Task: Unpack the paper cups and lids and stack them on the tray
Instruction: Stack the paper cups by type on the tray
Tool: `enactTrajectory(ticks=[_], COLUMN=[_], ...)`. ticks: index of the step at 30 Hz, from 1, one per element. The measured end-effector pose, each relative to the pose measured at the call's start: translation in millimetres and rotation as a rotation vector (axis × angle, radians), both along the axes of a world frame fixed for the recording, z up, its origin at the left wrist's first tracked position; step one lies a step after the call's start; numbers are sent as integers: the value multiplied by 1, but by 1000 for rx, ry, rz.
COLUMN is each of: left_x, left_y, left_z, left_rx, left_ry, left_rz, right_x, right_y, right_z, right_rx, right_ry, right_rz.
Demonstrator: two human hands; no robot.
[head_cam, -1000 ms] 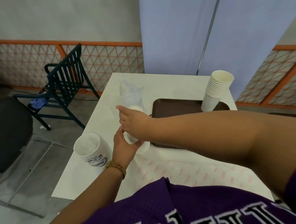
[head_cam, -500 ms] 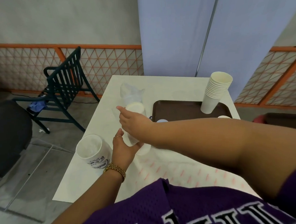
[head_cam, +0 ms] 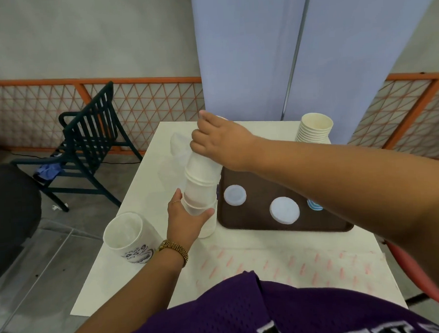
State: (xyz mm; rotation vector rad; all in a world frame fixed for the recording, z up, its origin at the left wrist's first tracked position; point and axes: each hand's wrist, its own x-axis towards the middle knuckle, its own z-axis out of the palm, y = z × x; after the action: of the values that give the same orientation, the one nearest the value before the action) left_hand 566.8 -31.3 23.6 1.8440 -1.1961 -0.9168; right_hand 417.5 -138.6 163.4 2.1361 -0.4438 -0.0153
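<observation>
No legible text: blurred dark print on cup sleeve [head_cam: 130, 238], jersey [head_cam: 246, 317].

head-worn view, facing down, near table [head_cam: 143, 185]

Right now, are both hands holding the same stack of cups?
Yes, the left hand grips the bottom of the stack of cups and the right hand grips its top.

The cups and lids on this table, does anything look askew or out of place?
Yes. The white cup stack held by both hands leans away instead of standing straight. On the brown tray, the lids lie scattered singly, not stacked. The cream cup stack also tilts.
</observation>
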Motion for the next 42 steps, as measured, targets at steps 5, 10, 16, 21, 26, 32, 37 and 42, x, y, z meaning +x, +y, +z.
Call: enactTrajectory(ticks=[5, 10, 16, 21, 26, 32, 37, 42], left_x=[-9, -18, -18, -19, -18, -16, -20, -22], left_y=[-7, -12, -14, -11, -10, -10, -8, -8], left_z=[5, 14, 15, 11, 3, -8, -13, -11], left_rx=[-45, -120, -191, -199, -166, -103, -90, -93], left_ry=[13, -42, 24, 21, 14, 4, -20, -25], left_rz=[34, 34, 100, 125, 132, 144, 159, 160], right_x=[-32, -46, -62, -87, -127, -195, -235, -249], right_y=[-8, -8, -14, -9, -21, -54, -87, -106], right_z=[-2, -4, -19, -35, -60, -43, -39, -63], right_rx=[98, 129, 471, 1169, 1296, 954, 888, 924], right_ry=[-166, -306, -660, -1358, -1874, -2098, -2054, -2011], right_rz=[18, 33, -165, -384, -468, -509, -615, -707])
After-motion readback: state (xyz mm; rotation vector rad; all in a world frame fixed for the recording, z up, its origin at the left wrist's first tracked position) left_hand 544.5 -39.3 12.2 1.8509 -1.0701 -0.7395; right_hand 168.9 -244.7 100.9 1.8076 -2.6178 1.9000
